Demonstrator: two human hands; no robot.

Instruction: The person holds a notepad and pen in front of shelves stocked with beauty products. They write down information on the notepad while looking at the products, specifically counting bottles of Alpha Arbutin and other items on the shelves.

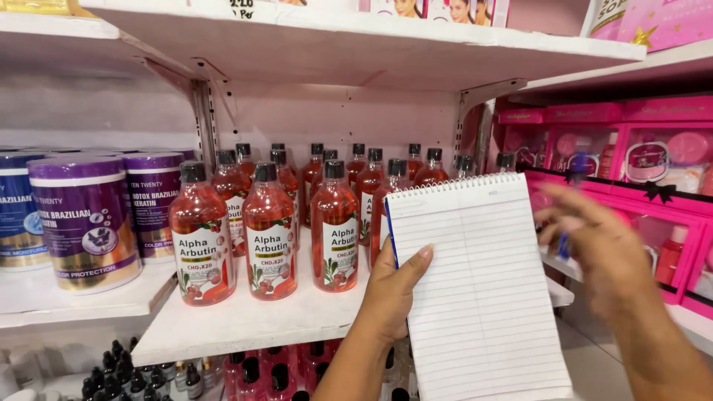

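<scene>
We held white lined spiral-bound notepad [479,289] upright in left hand [391,291], thumb pressed on blank page, other fingers hidden behind, so page faced us for writing. Notepad stood before white shelf [245,323]. Right hand [605,252] was raised beside notepad, blurred; fingers seemed to pinch small blue pen [568,239], we could not tell for sure. Red liquid bottles with black caps [271,234] stood in rows on shelf, partly covered by notepad. Purple-lidded tubs [85,223] at left, pink gift boxes [653,160] at right.
</scene>
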